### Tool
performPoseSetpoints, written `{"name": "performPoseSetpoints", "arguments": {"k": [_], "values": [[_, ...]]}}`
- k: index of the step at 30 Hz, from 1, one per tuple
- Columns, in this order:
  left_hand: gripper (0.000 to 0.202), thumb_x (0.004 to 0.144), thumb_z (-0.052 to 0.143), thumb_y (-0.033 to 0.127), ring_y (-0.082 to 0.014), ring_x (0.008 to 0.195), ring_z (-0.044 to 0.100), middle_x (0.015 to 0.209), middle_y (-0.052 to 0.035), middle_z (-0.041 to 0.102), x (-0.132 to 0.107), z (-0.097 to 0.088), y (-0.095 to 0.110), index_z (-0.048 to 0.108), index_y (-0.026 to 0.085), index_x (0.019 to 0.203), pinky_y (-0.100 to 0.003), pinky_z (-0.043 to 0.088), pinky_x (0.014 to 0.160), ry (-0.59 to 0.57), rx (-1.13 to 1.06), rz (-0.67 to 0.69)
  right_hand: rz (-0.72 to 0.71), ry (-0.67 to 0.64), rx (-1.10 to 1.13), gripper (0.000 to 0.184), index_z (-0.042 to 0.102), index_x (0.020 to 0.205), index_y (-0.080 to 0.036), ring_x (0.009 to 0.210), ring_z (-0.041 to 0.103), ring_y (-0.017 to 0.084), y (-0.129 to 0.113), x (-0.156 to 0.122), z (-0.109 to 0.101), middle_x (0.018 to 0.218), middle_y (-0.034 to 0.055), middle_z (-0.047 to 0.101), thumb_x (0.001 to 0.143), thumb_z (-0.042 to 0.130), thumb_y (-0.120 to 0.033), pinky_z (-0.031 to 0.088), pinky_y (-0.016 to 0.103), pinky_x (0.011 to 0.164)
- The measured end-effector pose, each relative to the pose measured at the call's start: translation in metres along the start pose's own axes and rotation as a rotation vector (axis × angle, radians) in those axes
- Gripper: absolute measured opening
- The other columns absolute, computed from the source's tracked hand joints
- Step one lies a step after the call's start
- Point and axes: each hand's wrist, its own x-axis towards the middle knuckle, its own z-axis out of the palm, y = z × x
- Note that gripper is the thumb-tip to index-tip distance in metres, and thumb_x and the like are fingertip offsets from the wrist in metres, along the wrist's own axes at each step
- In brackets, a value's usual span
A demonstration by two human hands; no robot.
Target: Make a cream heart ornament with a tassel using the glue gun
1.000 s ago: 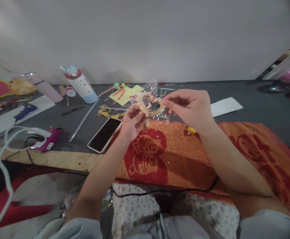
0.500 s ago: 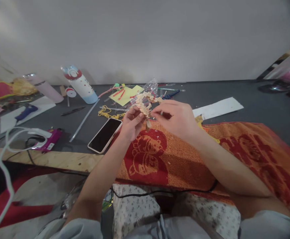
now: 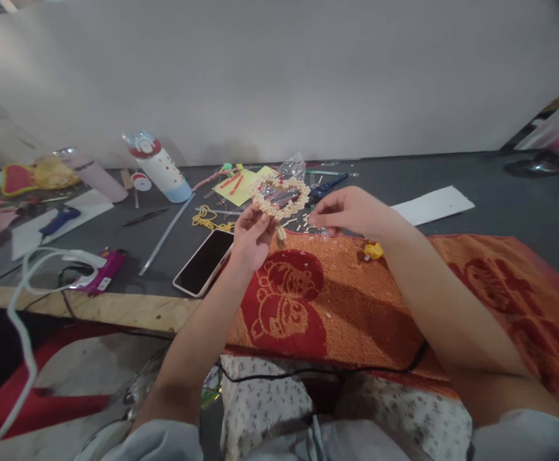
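Note:
My left hand is closed on the bottom of a small heart-shaped ring of cream beads, held upright above the far edge of an orange and red towel. My right hand hovers just right of the bead heart, its fingers pinched together near small loose bits on the dark table; what the pinch holds, if anything, is too small to make out. A tiny wooden piece hangs below the heart at my left fingertips.
A phone lies face up left of the towel. Behind are a yellow cord, yellow paper, blue scissors, a white-and-blue bottle, a white sheet, and a purple glue gun with cables at left.
My right hand moved off the bead heart, in to its middle, then back to its right side and lower. The heart now stands upright and fully visible in my left hand.

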Motion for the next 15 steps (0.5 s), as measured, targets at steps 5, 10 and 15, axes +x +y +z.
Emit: {"name": "performPoseSetpoints", "arguments": {"k": [5, 10, 15], "values": [[0.028, 0.06, 0.089, 0.023, -0.0065, 0.076, 0.065, 0.082, 0.0045, 0.07, 0.001, 0.0, -0.003, 0.069, 0.023, 0.078, -0.019, 0.053, 0.076, 0.019, 0.047, 0.063, -0.021, -0.044, 0.229, 0.014, 0.072, 0.071, -0.018, 0.049, 0.046, 0.007, 0.006, 0.013, 0.029, 0.057, -0.0013, 0.059, 0.069, 0.077, -0.032, 0.036, 0.024, 0.045], [0.028, 0.061, 0.089, 0.025, -0.0074, 0.077, 0.066, 0.084, 0.0049, 0.071, -0.001, 0.002, -0.004, 0.07, 0.024, 0.082, -0.021, 0.054, 0.076, 0.004, 0.081, 0.108, -0.044, 0.024, 0.344, 0.027, 0.072, 0.075, -0.018, 0.048, 0.046, 0.007, 0.006, 0.014, 0.045, 0.057, -0.0018, 0.059, 0.061, 0.082, -0.038, 0.036, 0.023, 0.045], [0.032, 0.057, 0.091, 0.03, -0.0092, 0.079, 0.068, 0.085, 0.0049, 0.073, -0.003, 0.004, -0.003, 0.069, 0.025, 0.08, -0.022, 0.055, 0.076, 0.005, 0.127, 0.115, -0.071, 0.087, 0.417, 0.032, 0.068, 0.071, -0.018, 0.046, 0.043, 0.006, 0.008, 0.014, 0.054, 0.054, -0.0031, 0.057, 0.06, 0.082, -0.044, 0.034, 0.022, 0.043]]}}
